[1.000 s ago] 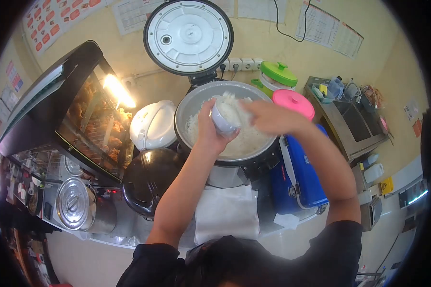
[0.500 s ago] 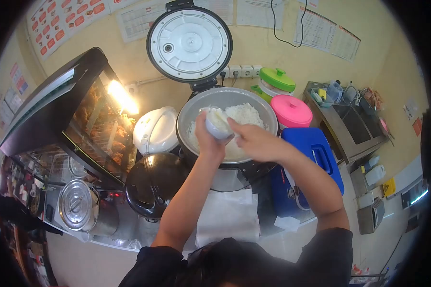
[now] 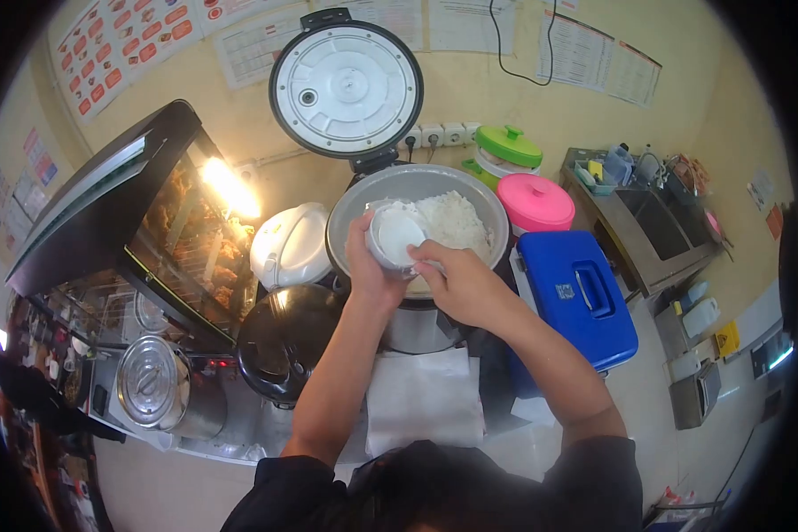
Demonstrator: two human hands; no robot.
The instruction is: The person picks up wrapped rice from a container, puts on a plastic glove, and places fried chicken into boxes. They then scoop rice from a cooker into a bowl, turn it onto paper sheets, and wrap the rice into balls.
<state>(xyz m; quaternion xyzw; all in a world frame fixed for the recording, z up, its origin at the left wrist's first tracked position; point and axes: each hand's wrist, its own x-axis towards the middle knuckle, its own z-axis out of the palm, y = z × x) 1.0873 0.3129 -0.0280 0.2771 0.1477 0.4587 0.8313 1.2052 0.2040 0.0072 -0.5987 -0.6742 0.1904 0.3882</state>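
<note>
Over the open rice cooker [image 3: 344,191], my left hand [image 3: 374,270] is wrapped around a small white bowl [image 3: 399,232]. The bowl is tilted, its round white face turned up toward me, with what looks like clear plastic about its edge. My right hand [image 3: 457,279] is closed at the bowl's lower right rim, thumb and fingers pinched against it. Cooked white rice [image 3: 457,222] is heaped in the pot just beyond the bowl. The cooker's round lid [image 3: 350,84] stands raised behind. Parts of the bowl are hidden by my fingers.
A lit glass display cabinet [image 3: 182,226] with fried food, a white cooker [image 3: 291,248] and a black one [image 3: 288,341] are at left. Pink [image 3: 536,202] and green-lidded [image 3: 508,146] pots and a blue cooler box [image 3: 585,306] stand right. White paper sheets [image 3: 424,399] lie in front.
The bowl has turned so its round white face shows more. My right hand has drawn in lower, its fingers now pinched at the rim. The view has shifted slightly.
</note>
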